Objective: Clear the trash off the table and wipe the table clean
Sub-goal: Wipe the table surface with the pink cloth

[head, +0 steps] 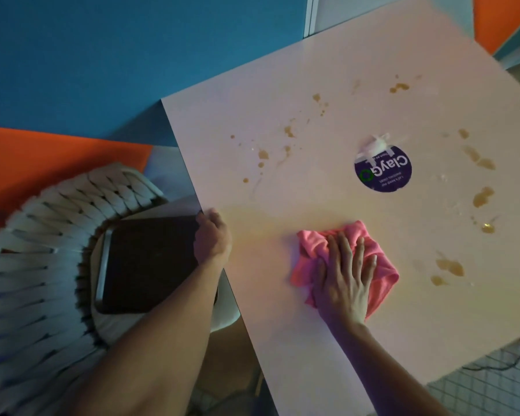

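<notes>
A big pale square table (312, 85) fills most of what I see, and near its middle is a round purple sticker (383, 172). I'll place everything from that.

Well to the left of the sticker, past the table's edge, a chair (36, 265) with a woven white back is pulled close. A dark tray (147, 265) lies on its seat.

Below the sticker and a little left, a crumpled pink cloth (382, 265) lies on the tabletop. The person's right hand (342, 277) lies flat on the cloth with its fingers spread and straight, pressing it down rather than clutching it.

Further left of the sticker, at the table's edge, the left hand (212, 238) has its fingers curled over the rim where the tray's corner comes up. I cannot tell whether it grasps the table edge or the tray.

Brown stains (482, 196) ring the sticker, splashed to its left, above it, to its right and below right of it. A torn white scrap (376, 144) touches the sticker's upper rim.
</notes>
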### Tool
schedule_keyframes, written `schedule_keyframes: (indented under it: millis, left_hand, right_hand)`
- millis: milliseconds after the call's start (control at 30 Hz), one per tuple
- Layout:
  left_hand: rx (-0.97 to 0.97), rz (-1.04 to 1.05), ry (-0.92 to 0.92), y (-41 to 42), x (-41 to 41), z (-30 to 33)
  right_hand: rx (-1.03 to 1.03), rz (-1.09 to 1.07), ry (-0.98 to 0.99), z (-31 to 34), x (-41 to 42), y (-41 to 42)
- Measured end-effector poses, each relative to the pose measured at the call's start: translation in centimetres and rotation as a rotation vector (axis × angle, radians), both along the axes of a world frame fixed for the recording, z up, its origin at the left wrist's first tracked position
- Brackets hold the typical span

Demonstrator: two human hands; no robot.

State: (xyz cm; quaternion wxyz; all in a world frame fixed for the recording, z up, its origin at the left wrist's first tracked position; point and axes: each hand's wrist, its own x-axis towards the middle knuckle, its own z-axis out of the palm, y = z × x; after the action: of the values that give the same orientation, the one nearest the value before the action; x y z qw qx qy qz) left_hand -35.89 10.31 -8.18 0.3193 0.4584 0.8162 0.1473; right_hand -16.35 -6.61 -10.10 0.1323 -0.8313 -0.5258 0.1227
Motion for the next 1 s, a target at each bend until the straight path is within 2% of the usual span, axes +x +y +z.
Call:
schedule_keyframes:
  millis: [367, 733, 867, 1000]
  left_hand:
    - [0.074, 0.09, 0.092, 13.9, -0.6, -0.8]
    - [0.106, 0.12, 0.13, 14.8, -0.2, -1.4]
    - [0.096, 0.124, 0.133, 14.9, -0.2, -1.2]
    - [0.098, 0.123, 0.126, 14.9, -0.2, -1.0]
  right_hand:
    - [-0.001, -0.049, -0.065, -0.2, -0.6, 15.3]
    - [0.029, -0.056, -0.047, -0.8, -1.1, 29.1]
    - [0.041, 0.03, -0.064, -0.7, -2.4, 30.5]
    - [0.122, 0.257, -0.048, -0.5, -4.9, 26.5]
